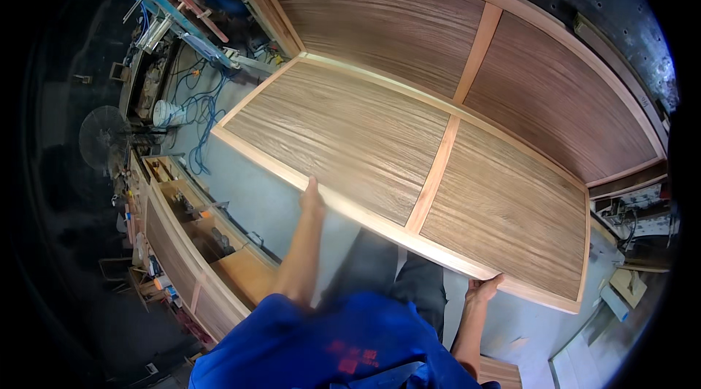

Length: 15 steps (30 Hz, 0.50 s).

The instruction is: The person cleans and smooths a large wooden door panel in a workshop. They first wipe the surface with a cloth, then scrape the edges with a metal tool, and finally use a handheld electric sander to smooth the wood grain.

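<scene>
A large wooden door panel [350,133] with pale frame rails and two brown veneer fields is held tilted in front of me. My left hand [312,197] grips its near edge on the left. Farther right, my right hand [483,289] clasps the same near edge from below. The panel's far edge meets a second, darker framed door panel [555,89] that stands behind it.
A wooden workbench [191,239] with tools runs along the left. A standing fan [102,137], a white bucket [166,113] and blue cables [204,108] lie on the grey floor at left. Scrap wood pieces [628,285] sit at the right.
</scene>
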{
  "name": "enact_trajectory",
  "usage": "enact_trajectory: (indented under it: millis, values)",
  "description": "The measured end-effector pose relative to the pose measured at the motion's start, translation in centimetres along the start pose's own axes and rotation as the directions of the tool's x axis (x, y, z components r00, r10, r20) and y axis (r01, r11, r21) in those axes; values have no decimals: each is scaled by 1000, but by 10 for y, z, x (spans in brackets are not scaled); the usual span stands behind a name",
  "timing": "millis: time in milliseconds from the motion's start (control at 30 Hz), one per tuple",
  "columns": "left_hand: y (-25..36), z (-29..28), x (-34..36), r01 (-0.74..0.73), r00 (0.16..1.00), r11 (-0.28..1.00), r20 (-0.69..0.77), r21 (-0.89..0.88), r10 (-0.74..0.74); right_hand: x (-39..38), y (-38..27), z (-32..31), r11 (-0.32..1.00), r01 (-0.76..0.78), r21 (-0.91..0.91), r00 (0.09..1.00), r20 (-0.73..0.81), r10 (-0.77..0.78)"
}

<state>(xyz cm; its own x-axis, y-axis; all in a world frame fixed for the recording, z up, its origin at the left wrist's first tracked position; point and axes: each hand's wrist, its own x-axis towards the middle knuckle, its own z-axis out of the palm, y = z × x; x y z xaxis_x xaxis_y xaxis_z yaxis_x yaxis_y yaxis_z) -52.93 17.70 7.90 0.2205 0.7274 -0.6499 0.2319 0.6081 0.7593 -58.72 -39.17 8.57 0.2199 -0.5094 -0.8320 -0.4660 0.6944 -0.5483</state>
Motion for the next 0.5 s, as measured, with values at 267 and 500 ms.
enact_trajectory:
  millis: [267, 500]
  values:
    - [29, 30, -34, -24, 998, 1000, -59, 3, 24, -42, -14, 13, 991, 127, 48, 990, 51, -129]
    - [46, 33, -37, 26, 999, 997, 27, 75, -28, -45, -20, -2, 994, 17, 106, 983, 178, -35]
